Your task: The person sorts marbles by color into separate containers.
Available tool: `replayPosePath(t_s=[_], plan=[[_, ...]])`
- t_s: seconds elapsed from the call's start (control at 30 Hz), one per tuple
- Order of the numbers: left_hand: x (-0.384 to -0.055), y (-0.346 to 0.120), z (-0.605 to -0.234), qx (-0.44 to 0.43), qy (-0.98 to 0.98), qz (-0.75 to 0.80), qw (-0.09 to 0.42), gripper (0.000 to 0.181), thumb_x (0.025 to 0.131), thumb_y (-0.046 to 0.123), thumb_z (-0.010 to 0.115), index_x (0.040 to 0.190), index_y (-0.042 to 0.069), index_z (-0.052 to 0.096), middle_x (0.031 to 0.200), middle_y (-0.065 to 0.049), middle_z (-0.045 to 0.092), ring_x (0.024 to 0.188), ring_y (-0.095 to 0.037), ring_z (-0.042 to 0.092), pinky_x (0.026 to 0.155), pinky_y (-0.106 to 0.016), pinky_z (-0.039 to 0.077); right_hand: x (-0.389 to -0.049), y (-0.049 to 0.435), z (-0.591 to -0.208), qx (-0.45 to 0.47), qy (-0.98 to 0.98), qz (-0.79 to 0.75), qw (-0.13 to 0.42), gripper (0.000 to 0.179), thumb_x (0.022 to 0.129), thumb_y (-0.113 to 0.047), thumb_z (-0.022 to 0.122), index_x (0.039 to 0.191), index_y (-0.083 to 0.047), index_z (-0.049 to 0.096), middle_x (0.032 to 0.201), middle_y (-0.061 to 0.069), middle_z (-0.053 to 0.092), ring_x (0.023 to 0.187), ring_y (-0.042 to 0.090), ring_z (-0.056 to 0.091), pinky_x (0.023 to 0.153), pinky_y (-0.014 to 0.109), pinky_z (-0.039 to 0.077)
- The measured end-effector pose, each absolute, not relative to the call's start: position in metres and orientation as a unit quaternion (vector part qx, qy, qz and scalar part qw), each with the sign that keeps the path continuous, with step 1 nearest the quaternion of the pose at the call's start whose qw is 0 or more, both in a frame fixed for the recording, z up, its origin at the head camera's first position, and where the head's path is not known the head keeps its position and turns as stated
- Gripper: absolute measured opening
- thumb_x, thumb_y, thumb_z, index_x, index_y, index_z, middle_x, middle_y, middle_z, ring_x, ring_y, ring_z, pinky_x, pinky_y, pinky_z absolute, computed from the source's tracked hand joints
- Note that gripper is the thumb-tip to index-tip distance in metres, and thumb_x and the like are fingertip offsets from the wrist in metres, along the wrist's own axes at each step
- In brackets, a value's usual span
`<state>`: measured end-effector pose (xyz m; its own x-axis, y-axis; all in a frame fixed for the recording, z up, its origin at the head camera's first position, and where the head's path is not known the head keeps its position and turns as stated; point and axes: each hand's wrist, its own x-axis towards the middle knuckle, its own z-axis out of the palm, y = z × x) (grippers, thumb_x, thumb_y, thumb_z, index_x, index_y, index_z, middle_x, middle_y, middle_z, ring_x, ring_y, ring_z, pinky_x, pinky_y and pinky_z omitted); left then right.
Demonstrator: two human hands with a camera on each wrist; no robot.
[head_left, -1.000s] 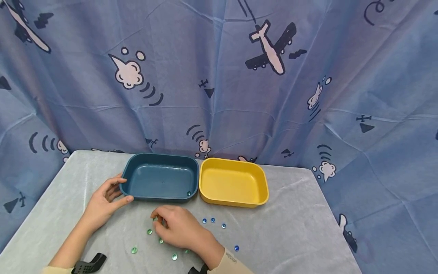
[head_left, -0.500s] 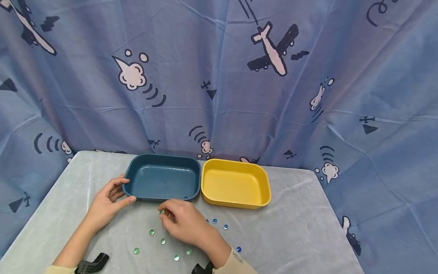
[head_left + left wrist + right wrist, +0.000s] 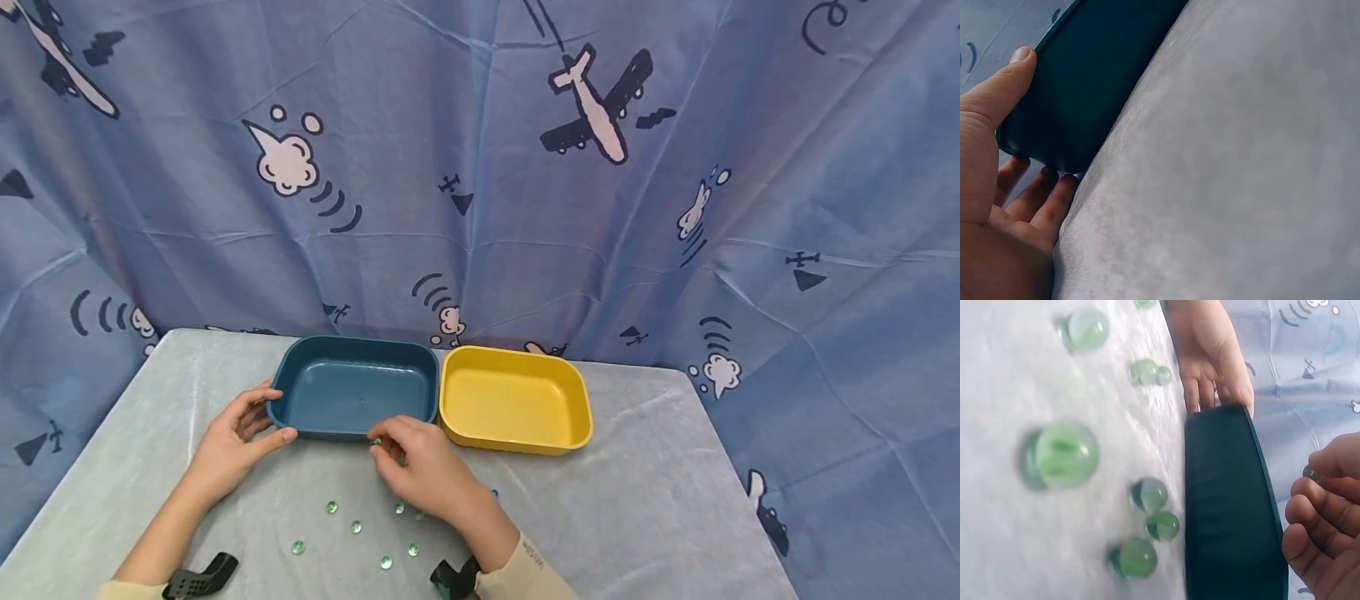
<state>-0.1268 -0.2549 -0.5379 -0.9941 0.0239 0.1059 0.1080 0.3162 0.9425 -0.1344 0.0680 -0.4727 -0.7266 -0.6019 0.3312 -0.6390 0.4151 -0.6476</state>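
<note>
My left hand (image 3: pixel 228 442) holds the left end of a dark teal tray (image 3: pixel 352 392), its thumb against the front side and its fingers at the end wall. Thumb and index finger of my right hand (image 3: pixel 431 471) pinch a green glass marble (image 3: pixel 1312 474) close to the tray's front rim. On the cloth below lie several more green marbles (image 3: pixel 298 547), also seen large in the right wrist view. One blue marble (image 3: pixel 495 493) peeks out beside my right forearm. My right hand covers the tray's front right corner.
A yellow tray (image 3: pixel 513 400) stands right beside the teal one. Both sit near the back of a table with a grey cloth (image 3: pixel 645 500). Behind it hangs a blue curtain (image 3: pixel 480 167) printed with planes.
My right hand has moved right and away from me, carrying the green marble up to the teal tray's front rim. It now hides most of the blue marbles. My left hand stays put.
</note>
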Motion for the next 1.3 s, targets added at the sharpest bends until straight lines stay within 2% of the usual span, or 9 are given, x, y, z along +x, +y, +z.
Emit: replayPosePath(t_s=[0.1, 0.3, 0.57, 0.7, 0.8, 1.07, 1.13, 1.27, 1.3], plan=[[-0.126, -0.255, -0.537, -0.039, -0.812, -0.582, 0.036, 0.066, 0.1, 0.015, 0.085, 0.154, 0.002, 0.05, 0.174, -0.024, 0.031, 0.13, 0.01, 0.048, 0.097, -0.009, 0.053, -0.138, 0.071, -0.474, 0.359, -0.842, 0.401, 0.026, 0.013, 0.107, -0.011, 0.071, 0.117, -0.006, 0.077, 0.095, -0.005, 0.067, 0.081, 0.001, 0.056, 0.07, 0.012, 0.052], [-0.126, -0.255, -0.536, -0.039, -0.812, -0.582, 0.032, 0.065, 0.1, 0.015, 0.084, 0.154, 0.002, 0.05, 0.174, -0.024, 0.031, 0.135, 0.0, 0.05, 0.098, -0.009, 0.053, -0.142, 0.078, -0.475, 0.337, -0.847, 0.41, 0.032, 0.011, 0.107, -0.011, 0.072, 0.116, -0.009, 0.077, 0.094, -0.007, 0.065, 0.08, 0.004, 0.056, 0.069, 0.015, 0.053], [-0.126, -0.255, -0.538, -0.047, -0.807, -0.588, 0.038, 0.064, 0.1, 0.014, 0.084, 0.153, 0.001, 0.051, 0.174, -0.025, 0.031, 0.129, 0.011, 0.048, 0.097, -0.01, 0.054, -0.149, 0.086, -0.475, 0.317, -0.851, 0.416, 0.052, 0.012, 0.105, -0.01, 0.074, 0.115, -0.004, 0.078, 0.09, -0.006, 0.063, 0.078, 0.006, 0.055, 0.067, 0.018, 0.053], [-0.126, -0.255, -0.538, -0.046, -0.808, -0.587, 0.037, 0.063, 0.1, 0.015, 0.084, 0.152, 0.002, 0.051, 0.174, -0.025, 0.031, 0.131, 0.009, 0.049, 0.098, -0.01, 0.054, -0.151, 0.089, -0.475, 0.306, -0.856, 0.414, 0.055, 0.01, 0.105, -0.01, 0.075, 0.114, -0.006, 0.077, 0.09, -0.006, 0.062, 0.078, 0.007, 0.055, 0.066, 0.019, 0.053], [-0.126, -0.256, -0.538, -0.045, -0.81, -0.584, 0.035, 0.064, 0.1, 0.015, 0.084, 0.153, 0.002, 0.051, 0.174, -0.025, 0.031, 0.135, 0.001, 0.051, 0.098, -0.01, 0.053, -0.153, 0.091, -0.475, 0.299, -0.859, 0.413, 0.051, 0.01, 0.105, -0.01, 0.075, 0.114, -0.007, 0.077, 0.089, -0.007, 0.061, 0.078, 0.007, 0.054, 0.066, 0.019, 0.052], [-0.125, -0.254, -0.536, -0.042, -0.813, -0.579, 0.038, 0.065, 0.1, 0.014, 0.084, 0.153, 0.001, 0.051, 0.174, -0.025, 0.03, 0.146, -0.034, 0.052, 0.099, -0.008, 0.052, -0.155, 0.093, -0.477, 0.291, -0.862, 0.412, 0.044, 0.011, 0.104, -0.01, 0.075, 0.114, -0.005, 0.077, 0.087, -0.008, 0.061, 0.077, 0.007, 0.055, 0.066, 0.02, 0.052], [-0.125, -0.254, -0.536, -0.042, -0.813, -0.58, 0.039, 0.065, 0.099, 0.013, 0.085, 0.153, 0.001, 0.051, 0.174, -0.025, 0.031, 0.146, -0.033, 0.052, 0.099, -0.008, 0.052, -0.155, 0.092, -0.477, 0.29, -0.862, 0.412, 0.043, 0.012, 0.104, -0.009, 0.075, 0.114, -0.004, 0.077, 0.087, -0.007, 0.061, 0.077, 0.008, 0.055, 0.065, 0.02, 0.052], [-0.126, -0.254, -0.537, -0.043, -0.811, -0.581, 0.041, 0.065, 0.099, 0.013, 0.085, 0.153, 0.001, 0.051, 0.173, -0.025, 0.031, 0.141, -0.014, 0.053, 0.098, -0.009, 0.052, -0.155, 0.092, -0.477, 0.289, -0.862, 0.416, 0.036, 0.013, 0.104, -0.009, 0.075, 0.116, -0.003, 0.077, 0.087, -0.006, 0.061, 0.077, 0.009, 0.055, 0.066, 0.021, 0.052], [-0.126, -0.254, -0.537, -0.043, -0.811, -0.582, 0.041, 0.064, 0.099, 0.013, 0.085, 0.153, 0.001, 0.051, 0.173, -0.025, 0.031, 0.141, -0.013, 0.053, 0.098, -0.009, 0.052, -0.155, 0.092, -0.476, 0.288, -0.862, 0.416, 0.035, 0.013, 0.104, -0.009, 0.075, 0.116, -0.004, 0.077, 0.087, -0.006, 0.06, 0.077, 0.009, 0.055, 0.066, 0.021, 0.052]])
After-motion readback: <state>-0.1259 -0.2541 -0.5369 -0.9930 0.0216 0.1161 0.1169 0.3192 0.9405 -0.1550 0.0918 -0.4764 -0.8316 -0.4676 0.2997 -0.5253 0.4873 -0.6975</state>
